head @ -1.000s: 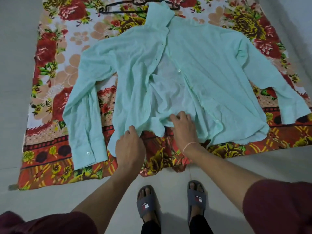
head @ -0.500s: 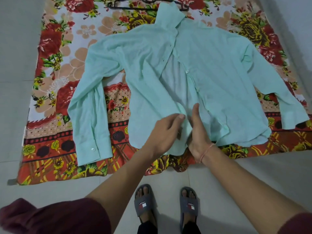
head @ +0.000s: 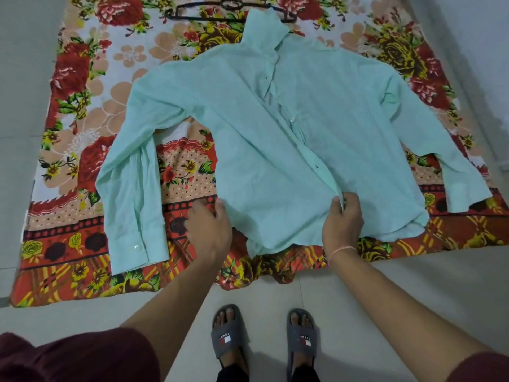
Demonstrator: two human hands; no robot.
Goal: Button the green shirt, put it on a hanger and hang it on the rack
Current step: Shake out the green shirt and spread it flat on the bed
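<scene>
The green shirt point(head: 275, 161) lies spread on the flowered cloth point(head: 82, 92) on the floor, and the buttoning step seems only to begin. The right hand point(head: 343, 219) pinches the front edge near the hem. The left hand point(head: 212, 227) touches the side edge, but I cannot tell whether its fingers grip. Next, the lowest button must meet its hole.

Pale grey tiled floor point(head: 358, 285) under soft, even indoor light; red, yellow and peach floral cloth point(head: 82, 119) spread across it, near edge rumpled; plain pale wall point(head: 484, 37) far right.
</scene>
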